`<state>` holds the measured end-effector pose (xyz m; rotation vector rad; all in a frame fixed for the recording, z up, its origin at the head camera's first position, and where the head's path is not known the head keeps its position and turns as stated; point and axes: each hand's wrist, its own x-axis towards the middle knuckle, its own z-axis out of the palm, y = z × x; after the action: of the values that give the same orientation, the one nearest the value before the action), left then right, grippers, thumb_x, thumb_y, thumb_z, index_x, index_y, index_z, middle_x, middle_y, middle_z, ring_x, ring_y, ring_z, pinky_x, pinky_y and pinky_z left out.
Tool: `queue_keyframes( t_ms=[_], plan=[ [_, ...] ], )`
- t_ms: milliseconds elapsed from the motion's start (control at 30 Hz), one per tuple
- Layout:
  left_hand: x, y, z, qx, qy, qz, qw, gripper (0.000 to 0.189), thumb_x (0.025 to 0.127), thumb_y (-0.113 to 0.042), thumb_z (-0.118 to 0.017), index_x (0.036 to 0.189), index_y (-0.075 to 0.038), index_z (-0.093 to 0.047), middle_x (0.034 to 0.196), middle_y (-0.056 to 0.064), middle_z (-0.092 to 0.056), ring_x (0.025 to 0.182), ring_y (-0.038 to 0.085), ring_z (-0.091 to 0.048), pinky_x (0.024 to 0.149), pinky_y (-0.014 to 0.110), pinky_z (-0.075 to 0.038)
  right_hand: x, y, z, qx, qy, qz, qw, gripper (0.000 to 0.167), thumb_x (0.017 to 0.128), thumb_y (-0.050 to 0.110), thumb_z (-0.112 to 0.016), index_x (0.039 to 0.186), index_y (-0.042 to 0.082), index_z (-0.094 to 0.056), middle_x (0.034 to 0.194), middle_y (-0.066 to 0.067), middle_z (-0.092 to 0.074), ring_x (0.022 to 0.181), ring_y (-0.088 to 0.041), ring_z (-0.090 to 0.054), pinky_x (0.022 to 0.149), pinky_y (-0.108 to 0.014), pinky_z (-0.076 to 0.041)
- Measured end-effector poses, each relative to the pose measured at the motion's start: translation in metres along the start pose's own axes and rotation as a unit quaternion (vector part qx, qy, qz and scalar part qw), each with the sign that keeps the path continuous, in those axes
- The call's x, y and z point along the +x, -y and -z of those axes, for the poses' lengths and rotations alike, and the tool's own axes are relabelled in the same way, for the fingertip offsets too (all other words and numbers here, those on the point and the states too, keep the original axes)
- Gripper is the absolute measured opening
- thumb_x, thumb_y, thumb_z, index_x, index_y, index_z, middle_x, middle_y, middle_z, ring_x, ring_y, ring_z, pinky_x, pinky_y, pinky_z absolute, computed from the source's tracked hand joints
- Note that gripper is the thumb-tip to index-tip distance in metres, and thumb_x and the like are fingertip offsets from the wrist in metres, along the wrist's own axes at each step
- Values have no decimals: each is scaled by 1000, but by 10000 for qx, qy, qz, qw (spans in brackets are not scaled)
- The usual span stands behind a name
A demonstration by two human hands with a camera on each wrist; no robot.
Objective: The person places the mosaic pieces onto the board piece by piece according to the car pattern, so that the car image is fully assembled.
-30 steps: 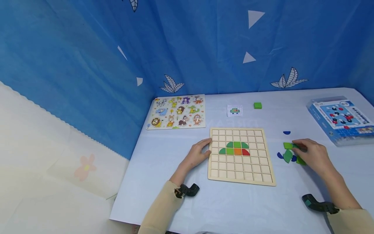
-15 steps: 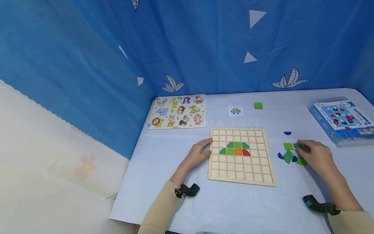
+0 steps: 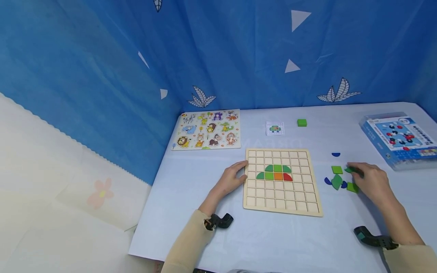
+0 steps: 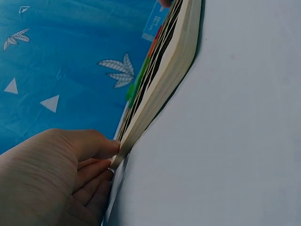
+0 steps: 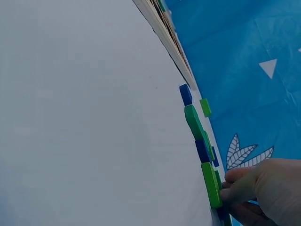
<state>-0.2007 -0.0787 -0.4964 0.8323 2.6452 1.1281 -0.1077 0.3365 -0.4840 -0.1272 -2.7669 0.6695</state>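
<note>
At far left lies an animal puzzle (image 3: 223, 147). Its fingers loosely extended, the left hand (image 3: 229, 180) touches the left edge of the grid board (image 3: 279, 194), gripping nothing. Green, orange and red tiles (image 3: 278, 176) sit in the board; a picture card (image 3: 275, 129) lies beyond it. Right of the board are loose pieces (image 3: 337, 170), where the right hand (image 3: 371, 180), fingers bent, pinches a dark green piece (image 3: 348, 170). Farthest right lies a blue box (image 3: 399, 138).

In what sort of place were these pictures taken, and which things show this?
Probably a tabletop play or recording corner indoors: a patterned blue sheet stands behind a white-covered table, which holds a wooden grid board, loose coloured pieces and an animal puzzle.
</note>
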Motion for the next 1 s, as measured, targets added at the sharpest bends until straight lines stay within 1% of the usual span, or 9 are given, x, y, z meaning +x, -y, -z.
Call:
queue_keyframes(
  t_ms=[67, 267, 400, 500, 667, 767, 833, 867, 1000],
  plan=[
    [0, 0, 0, 0, -3, 8, 10000, 52, 92, -12, -61, 141, -6, -44, 143, 7, -44, 132, 17, -37, 109, 26, -30, 0, 0, 0, 21, 0, 33, 10000, 29, 79, -11, -62, 108, -14, -60, 110, -38, -54, 101, -56, -45, 82, -68, -38],
    [-1, -1, 1, -56, 50, 29, 10000, 52, 92, -12, -61, 141, -6, -44, 143, 7, -44, 133, 18, -36, 109, 26, -30, -3, 0, -4, 26, -34, 92, 9999, 31, 79, -2, -70, 107, -14, -60, 107, -37, -56, 99, -54, -47, 81, -67, -39],
    [-1, -1, 1, -15, 27, 15, 10000, 52, 92, -12, -61, 141, -6, -44, 143, 7, -44, 133, 18, -36, 109, 26, -30, -2, 2, -6, -8, 65, 57, 10000, 28, 81, -5, -66, 107, -12, -61, 109, -36, -55, 102, -53, -46, 82, -67, -39],
    [-1, 0, 1, -8, 11, -10, 10000, 52, 92, -12, -60, 141, -5, -44, 143, 7, -44, 133, 18, -37, 109, 27, -31, -1, 2, -7, -36, 141, 68, 9999, 29, 82, -5, -65, 109, -11, -60, 111, -36, -54, 103, -54, -45, 83, -67, -39],
    [-1, -1, 1, -43, 24, -19, 10000, 52, 92, -11, -60, 141, -5, -44, 143, 7, -44, 133, 18, -37, 109, 27, -30, -2, 2, -6, -62, -102, 191, 9997, 29, 80, -1, -69, 106, -12, -61, 107, -36, -56, 99, -53, -47, 80, -66, -39],
    [0, -1, 1, -23, 0, -28, 10000, 52, 92, -12, -60, 141, -5, -44, 143, 7, -44, 132, 18, -37, 109, 27, -31, -3, 3, -5, 10, -84, 218, 9997, 28, 81, -4, -67, 107, -11, -61, 109, -36, -56, 100, -54, -47, 81, -67, -40],
    [0, -1, 1, -29, -8, -34, 10000, 52, 92, -11, -60, 141, -5, -44, 143, 7, -44, 132, 18, -37, 109, 27, -31, -2, 4, -4, 15, -43, 146, 9999, 30, 81, -4, -65, 110, -12, -59, 110, -36, -55, 102, -54, -46, 82, -67, -39],
    [0, -1, 1, -23, -3, -31, 10000, 52, 92, -12, -60, 141, -6, -44, 143, 7, -44, 132, 18, -37, 109, 27, -31, -3, 4, -4, 5, -54, 42, 10000, 31, 82, -2, -66, 111, -12, -59, 111, -36, -54, 102, -53, -47, 83, -67, -40],
    [0, -1, 1, -26, 36, -5, 10000, 52, 92, -12, -61, 141, -6, -44, 143, 6, -43, 133, 17, -36, 109, 27, -30, -4, 4, -3, -182, -213, -550, 9981, 40, 84, 10, -69, 112, -14, -55, 107, -34, -54, 100, -50, -48, 84, -63, -41]
  ],
)
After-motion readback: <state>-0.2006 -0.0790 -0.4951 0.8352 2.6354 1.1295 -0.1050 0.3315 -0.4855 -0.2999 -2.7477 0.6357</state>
